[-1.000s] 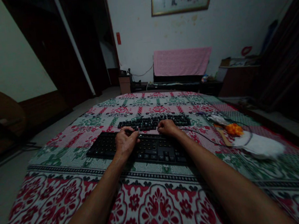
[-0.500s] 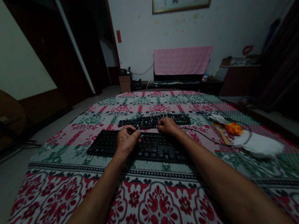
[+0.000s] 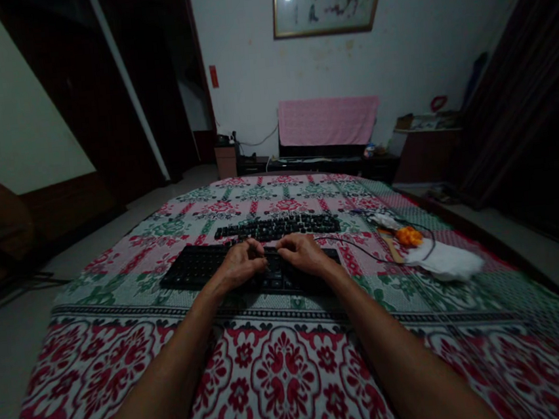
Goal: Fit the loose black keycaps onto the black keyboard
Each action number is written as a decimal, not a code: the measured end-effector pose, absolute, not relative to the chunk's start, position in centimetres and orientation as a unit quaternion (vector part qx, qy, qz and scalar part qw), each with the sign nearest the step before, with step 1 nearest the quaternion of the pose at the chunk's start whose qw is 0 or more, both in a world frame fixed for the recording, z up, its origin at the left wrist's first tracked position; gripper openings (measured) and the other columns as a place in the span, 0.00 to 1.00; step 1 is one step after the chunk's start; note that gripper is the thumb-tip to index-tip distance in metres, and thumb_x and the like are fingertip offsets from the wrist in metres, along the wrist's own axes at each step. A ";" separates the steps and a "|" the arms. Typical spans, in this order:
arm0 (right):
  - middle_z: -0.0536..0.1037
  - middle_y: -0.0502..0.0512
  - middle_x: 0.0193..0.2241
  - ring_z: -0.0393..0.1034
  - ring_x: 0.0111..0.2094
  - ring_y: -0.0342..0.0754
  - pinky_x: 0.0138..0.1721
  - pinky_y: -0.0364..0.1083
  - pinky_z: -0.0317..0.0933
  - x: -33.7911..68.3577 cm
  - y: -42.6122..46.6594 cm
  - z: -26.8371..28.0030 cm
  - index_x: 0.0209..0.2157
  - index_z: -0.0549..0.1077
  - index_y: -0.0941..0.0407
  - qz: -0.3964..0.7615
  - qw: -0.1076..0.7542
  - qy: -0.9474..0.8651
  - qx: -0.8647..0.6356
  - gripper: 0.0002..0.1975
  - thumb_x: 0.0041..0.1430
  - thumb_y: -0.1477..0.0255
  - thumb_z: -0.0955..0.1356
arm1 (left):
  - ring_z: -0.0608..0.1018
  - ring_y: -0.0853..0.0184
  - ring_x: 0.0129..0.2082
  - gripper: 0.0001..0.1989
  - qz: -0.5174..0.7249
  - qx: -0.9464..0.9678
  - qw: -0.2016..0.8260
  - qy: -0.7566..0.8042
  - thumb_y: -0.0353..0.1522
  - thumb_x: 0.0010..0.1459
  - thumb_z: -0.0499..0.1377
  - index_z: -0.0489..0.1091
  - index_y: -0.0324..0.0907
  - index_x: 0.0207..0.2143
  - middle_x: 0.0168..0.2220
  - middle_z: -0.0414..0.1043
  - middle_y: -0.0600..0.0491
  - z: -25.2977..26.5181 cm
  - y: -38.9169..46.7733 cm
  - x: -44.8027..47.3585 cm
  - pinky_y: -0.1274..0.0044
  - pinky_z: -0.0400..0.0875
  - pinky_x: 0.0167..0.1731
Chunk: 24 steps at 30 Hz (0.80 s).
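A black keyboard [image 3: 190, 269] lies on a patterned tablecloth, many of its key positions showing without caps. Over its middle my left hand [image 3: 240, 264] is curled, thumb and fingers drawn together; anything between them is too small and dark to make out. Just to the right, my right hand [image 3: 303, 253] pinches thumb and forefinger above the keyboard's upper edge, and what it holds cannot be seen. The two hands are close together but apart. Behind them, loose black keycaps [image 3: 281, 225] lie in rows on the cloth.
A black cable [image 3: 357, 247] runs right from the keyboard. On the right side of the tablecloth [image 3: 285, 367] lie an orange object [image 3: 409, 236], a white bag-like bundle [image 3: 445, 261] and a flat tan piece [image 3: 390, 246]. Beyond the table stands a screen under a pink cloth [image 3: 329, 121].
My right hand has come back from the loose keycaps to the keyboard, nearer my left hand. My left hand has shifted slightly right over the keys. The view has tilted up slightly.
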State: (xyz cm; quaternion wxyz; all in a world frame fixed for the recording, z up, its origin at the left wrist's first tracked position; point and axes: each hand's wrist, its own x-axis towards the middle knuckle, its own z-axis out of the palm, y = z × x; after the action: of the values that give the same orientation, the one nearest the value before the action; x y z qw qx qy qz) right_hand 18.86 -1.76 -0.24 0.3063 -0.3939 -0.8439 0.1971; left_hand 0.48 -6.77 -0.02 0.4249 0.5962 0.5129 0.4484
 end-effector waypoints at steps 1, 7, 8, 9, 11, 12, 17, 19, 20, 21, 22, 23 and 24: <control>0.78 0.52 0.32 0.70 0.33 0.43 0.37 0.41 0.60 18.8 -1.9 -0.2 0.34 0.76 0.57 0.204 0.306 -0.844 -0.392 0.09 0.54 0.76 0.65 | 0.70 0.72 0.20 0.11 0.440 0.610 0.422 0.507 0.30 0.39 0.61 0.64 0.42 0.29 0.20 0.67 0.60 -0.2 -6.7 0.4 0.82 0.63 0.21; 0.78 0.53 0.32 0.70 0.35 0.45 0.39 0.41 0.59 18.8 -1.2 -1.0 0.32 0.77 0.57 0.147 0.277 -0.862 -0.397 0.09 0.54 0.77 0.64 | 0.71 0.72 0.22 0.10 0.393 0.651 0.419 0.497 0.30 0.40 0.61 0.66 0.41 0.29 0.22 0.68 0.59 -1.0 -6.3 0.0 0.82 0.64 0.23; 0.78 0.53 0.32 0.70 0.36 0.45 0.39 0.42 0.59 18.9 -1.0 -1.2 0.32 0.77 0.57 0.136 0.274 -0.861 -0.405 0.10 0.54 0.76 0.64 | 0.71 0.72 0.22 0.10 0.392 0.652 0.424 0.492 0.30 0.41 0.61 0.66 0.42 0.29 0.23 0.68 0.59 -1.1 -6.3 0.0 0.82 0.64 0.24; 0.78 0.54 0.33 0.70 0.36 0.45 0.40 0.42 0.59 19.0 -0.9 -1.3 0.33 0.77 0.57 0.126 0.272 -0.859 -0.415 0.10 0.55 0.76 0.63 | 0.72 0.72 0.23 0.10 0.389 0.654 0.427 0.488 0.30 0.41 0.61 0.66 0.42 0.29 0.23 0.69 0.58 -1.2 -6.3 0.0 0.82 0.65 0.24; 0.78 0.55 0.34 0.70 0.38 0.46 0.41 0.42 0.59 19.2 -0.7 -1.6 0.34 0.77 0.57 0.115 0.268 -0.852 -0.434 0.10 0.55 0.76 0.63 | 0.72 0.71 0.23 0.09 0.379 0.665 0.416 0.492 0.29 0.41 0.60 0.67 0.42 0.29 0.23 0.69 0.58 -1.3 -6.2 0.0 0.82 0.65 0.24; 0.78 0.55 0.34 0.70 0.38 0.46 0.41 0.42 0.59 19.2 -0.6 -1.7 0.34 0.77 0.57 0.112 0.266 -0.849 -0.442 0.10 0.55 0.76 0.63 | 0.72 0.71 0.23 0.09 0.373 0.671 0.405 0.496 0.29 0.41 0.60 0.67 0.42 0.29 0.24 0.70 0.58 -1.4 -6.2 0.0 0.81 0.65 0.24; 0.79 0.56 0.36 0.70 0.40 0.47 0.43 0.42 0.59 19.3 -0.7 -1.8 0.34 0.77 0.57 0.108 0.274 -0.839 -0.458 0.10 0.55 0.76 0.63 | 0.70 0.70 0.21 0.08 0.359 0.700 0.332 0.520 0.29 0.40 0.61 0.70 0.43 0.28 0.20 0.68 0.59 -1.0 -6.5 0.2 0.82 0.62 0.21; 0.79 0.56 0.36 0.70 0.41 0.47 0.44 0.42 0.59 19.3 -0.7 -1.8 0.34 0.77 0.57 0.105 0.279 -0.835 -0.463 0.10 0.56 0.75 0.63 | 0.68 0.71 0.19 0.07 0.342 0.722 0.292 0.525 0.28 0.41 0.60 0.70 0.44 0.28 0.18 0.66 0.60 -0.5 -6.9 0.5 0.82 0.59 0.19; 0.79 0.56 0.36 0.70 0.41 0.47 0.44 0.42 0.59 19.2 -0.7 -1.9 0.34 0.77 0.57 0.102 0.280 -0.833 -0.467 0.11 0.56 0.76 0.63 | 0.67 0.71 0.18 0.07 0.329 0.735 0.271 0.527 0.28 0.42 0.59 0.70 0.44 0.27 0.17 0.65 0.60 -0.2 -7.1 0.7 0.81 0.58 0.19; 0.78 0.56 0.36 0.70 0.41 0.47 0.44 0.42 0.59 19.2 -0.7 -1.9 0.34 0.77 0.57 0.098 0.280 -0.830 -0.472 0.11 0.56 0.76 0.62 | 0.66 0.71 0.17 0.06 0.317 0.747 0.251 0.528 0.28 0.42 0.59 0.70 0.45 0.27 0.17 0.65 0.60 0.1 -7.3 0.9 0.81 0.57 0.19; 0.78 0.56 0.36 0.70 0.40 0.47 0.44 0.42 0.58 19.1 -0.7 -2.0 0.35 0.77 0.57 0.093 0.279 -0.829 -0.476 0.11 0.57 0.76 0.62 | 0.66 0.71 0.17 0.06 0.308 0.756 0.233 0.529 0.27 0.42 0.59 0.70 0.45 0.27 0.16 0.64 0.60 0.3 -7.4 1.0 0.80 0.56 0.19; 0.78 0.57 0.36 0.70 0.41 0.47 0.44 0.42 0.58 19.1 -0.7 -2.0 0.35 0.76 0.57 0.089 0.277 -0.828 -0.479 0.11 0.57 0.76 0.62 | 0.65 0.71 0.17 0.06 0.300 0.763 0.220 0.530 0.27 0.43 0.59 0.70 0.45 0.27 0.16 0.64 0.60 0.5 -7.6 1.1 0.80 0.56 0.20; 0.78 0.57 0.36 0.69 0.41 0.47 0.44 0.42 0.58 19.0 -0.6 -2.1 0.35 0.76 0.58 0.084 0.276 -0.827 -0.483 0.11 0.57 0.75 0.62 | 0.65 0.70 0.17 0.06 0.293 0.767 0.209 0.531 0.28 0.43 0.58 0.69 0.44 0.28 0.16 0.64 0.60 0.6 -7.7 1.2 0.80 0.56 0.20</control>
State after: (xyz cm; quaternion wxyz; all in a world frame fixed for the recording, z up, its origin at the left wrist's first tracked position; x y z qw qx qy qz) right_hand 19.03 -0.63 -2.10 0.2761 -0.4832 -0.8265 0.0842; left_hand 1.23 -7.66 0.60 0.2093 0.7668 0.5313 0.2932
